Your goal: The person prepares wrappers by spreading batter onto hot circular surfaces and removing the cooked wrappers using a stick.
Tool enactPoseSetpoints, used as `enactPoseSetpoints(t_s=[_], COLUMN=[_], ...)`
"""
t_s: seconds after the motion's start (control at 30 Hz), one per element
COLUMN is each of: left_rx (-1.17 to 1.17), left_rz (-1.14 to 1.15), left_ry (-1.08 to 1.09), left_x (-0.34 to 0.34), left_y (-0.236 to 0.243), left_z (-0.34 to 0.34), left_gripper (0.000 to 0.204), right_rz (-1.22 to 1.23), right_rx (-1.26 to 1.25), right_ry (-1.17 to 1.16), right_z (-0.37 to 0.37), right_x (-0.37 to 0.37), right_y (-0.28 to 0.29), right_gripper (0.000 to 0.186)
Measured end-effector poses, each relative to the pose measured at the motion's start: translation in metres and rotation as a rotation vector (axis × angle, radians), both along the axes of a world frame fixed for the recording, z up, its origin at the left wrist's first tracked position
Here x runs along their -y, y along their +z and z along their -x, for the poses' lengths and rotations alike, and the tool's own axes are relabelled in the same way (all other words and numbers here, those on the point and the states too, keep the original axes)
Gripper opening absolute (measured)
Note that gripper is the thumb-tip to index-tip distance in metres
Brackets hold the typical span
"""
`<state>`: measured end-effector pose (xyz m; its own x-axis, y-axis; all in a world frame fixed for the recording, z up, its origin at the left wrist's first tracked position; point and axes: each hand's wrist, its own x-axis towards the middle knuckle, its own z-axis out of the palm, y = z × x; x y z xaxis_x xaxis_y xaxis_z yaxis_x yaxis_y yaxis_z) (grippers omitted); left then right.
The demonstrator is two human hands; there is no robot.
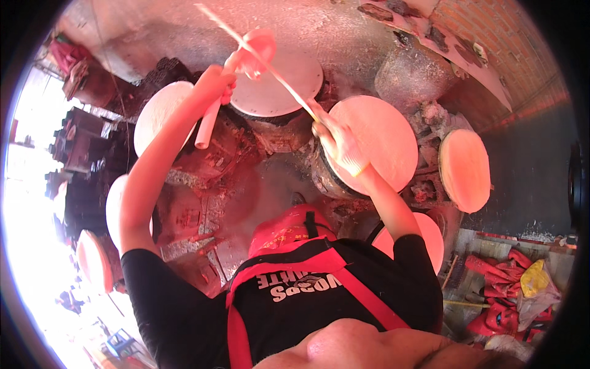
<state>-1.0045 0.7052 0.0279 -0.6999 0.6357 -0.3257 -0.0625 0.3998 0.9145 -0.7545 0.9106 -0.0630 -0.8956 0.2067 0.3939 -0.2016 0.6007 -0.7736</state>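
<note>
My left hand [216, 86] is raised at the far left of centre, its fingers wrapped round a ladle-like tool with a thick pale tube handle [208, 128]. The tool's rounded pinkish head [261, 46] is above the far round griddle [276, 92]; its exact kind is unclear. In a whitish glove with a yellow cuff, my right hand [342, 146] closes on a long thin pale stick [279, 77]. The stick slants up to the far left and crosses the tool's head in this view. Below my right hand lies a round plate with a pale surface [384, 144].
More pale round plates stand around me: one left [161, 111], one far right [465, 169], one near my right elbow [424, 240]. A stained wall [166, 31] rises beyond. Red bags [501, 283] lie lower right. Dark stacked objects [86, 147] are at left.
</note>
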Motion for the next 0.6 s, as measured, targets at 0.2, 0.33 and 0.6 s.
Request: enactPoseSetpoints(t_s=[0.2, 0.33, 0.6], left_rx=[-0.565, -0.37, 0.246], left_rz=[0.166, 0.039, -0.32], left_ry=[-0.161, -0.099, 0.054], left_x=[-0.121, -0.137, -0.174], left_y=[-0.019, -0.072, -0.205], left_z=[0.032, 0.044, 0.103], left_gripper=[0.025, 0.023, 0.03], right_rz=[-0.112, 0.96, 0.397], right_rx=[0.123, 0.37, 0.525], right_ry=[-0.344, -0.35, -0.879], right_z=[0.088, 0.091, 0.122], right_x=[-0.052, -0.049, 0.046], right_y=[0.0, -0.058, -0.179], right_gripper=[0.046, 0.042, 0.048])
